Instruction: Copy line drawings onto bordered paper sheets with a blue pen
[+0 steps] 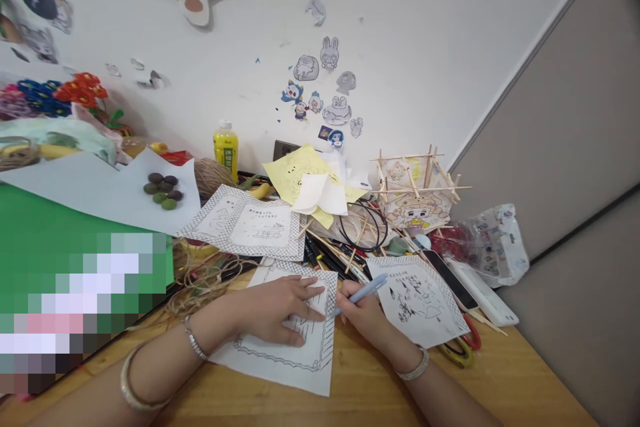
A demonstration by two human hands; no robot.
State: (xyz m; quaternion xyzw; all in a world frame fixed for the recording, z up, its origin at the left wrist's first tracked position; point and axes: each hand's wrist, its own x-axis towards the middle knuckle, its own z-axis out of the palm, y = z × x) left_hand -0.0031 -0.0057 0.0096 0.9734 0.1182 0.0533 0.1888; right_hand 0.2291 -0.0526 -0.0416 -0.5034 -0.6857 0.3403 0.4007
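Note:
My left hand (280, 310) lies flat with fingers spread on a white sheet with a printed patterned border (295, 353), pressing it to the wooden table (370, 393). My right hand (363, 313) is closed around a light blue pen (367, 291), whose tip touches the right border of that sheet. Both wrists wear bracelets. A second bordered sheet with a line drawing (417, 300) lies just right of my right hand. A third one (250, 223) lies behind the first.
Clutter fills the back of the table: a stick-frame paper lantern (417, 190), yellow papers (300, 180), a yellow bottle (226, 145), twine (210, 177), pens and sticks (330, 257), a phone (450, 277), scissors (463, 347), a plastic bag (493, 240), green sheet (45, 233) left.

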